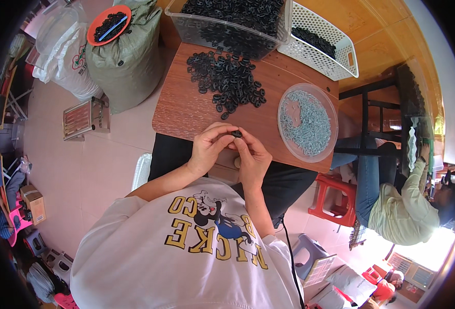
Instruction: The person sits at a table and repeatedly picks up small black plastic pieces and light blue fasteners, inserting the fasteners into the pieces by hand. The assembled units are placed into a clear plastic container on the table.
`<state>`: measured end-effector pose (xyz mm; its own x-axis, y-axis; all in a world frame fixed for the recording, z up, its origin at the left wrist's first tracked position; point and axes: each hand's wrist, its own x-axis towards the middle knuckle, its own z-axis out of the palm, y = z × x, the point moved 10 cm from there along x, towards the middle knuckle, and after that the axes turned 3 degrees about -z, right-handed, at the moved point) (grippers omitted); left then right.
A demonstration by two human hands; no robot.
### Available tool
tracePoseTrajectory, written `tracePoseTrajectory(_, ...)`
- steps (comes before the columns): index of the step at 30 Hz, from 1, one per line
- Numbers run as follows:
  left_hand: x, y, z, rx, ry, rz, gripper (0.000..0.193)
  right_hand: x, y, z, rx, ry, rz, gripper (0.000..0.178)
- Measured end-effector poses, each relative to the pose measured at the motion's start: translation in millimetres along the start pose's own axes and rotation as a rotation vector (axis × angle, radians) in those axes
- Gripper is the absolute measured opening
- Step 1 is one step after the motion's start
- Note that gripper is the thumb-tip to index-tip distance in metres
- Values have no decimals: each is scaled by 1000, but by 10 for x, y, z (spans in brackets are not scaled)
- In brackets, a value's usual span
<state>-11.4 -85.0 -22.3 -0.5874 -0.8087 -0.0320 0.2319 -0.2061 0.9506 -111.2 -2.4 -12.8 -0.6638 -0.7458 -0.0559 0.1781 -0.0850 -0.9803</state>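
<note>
Head view, only one available. Both hands meet just past the near edge of the wooden table, over the lap side. One black oval plastic piece sits up between the fingertips, off the tabletop.

Progress, by judgement: mid-run, one piece being handled. Plenty left, it seems: a loose heap of black oval pieces lies on the table ahead of the hands, and the clear plastic bin behind it is well filled with the same kind. The white perforated basket also holds dark pieces; cannot tell which lot, if any, is finished. Round clear tray at right well stocked with slender silvery metal pieces, a bare patch showing. State of the held piece: too small to tell.

Orientation: long axis seems roughly level, running left to right, slightly tilted; which face points up is unclear.

Fingers: left hand pinched nearly closed on the piece from the left; right hand likewise from the right, thumb below it.
</note>
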Motion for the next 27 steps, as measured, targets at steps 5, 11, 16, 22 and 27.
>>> tracePoseTrajectory(5,-3,-91,-97,128,30,56,20,2,77,25,-43,16,18,25)
tracePoseTrajectory(11,98,-17,-154,-180,24,-9,40,483,-157,141,-236,-278,59,25)
tracePoseTrajectory(16,307,-8,-582,-23,133,1,38,1600,-1305,-356,-121,-87,-317,38)
tracePoseTrajectory(22,245,-28,-901,-49,265,41,29,1641,-1206,-65,-502,-73,-301,31)
tracePoseTrajectory(27,279,-43,-845,-76,239,42,27,843,-398,966,-880,-460,-694,9)
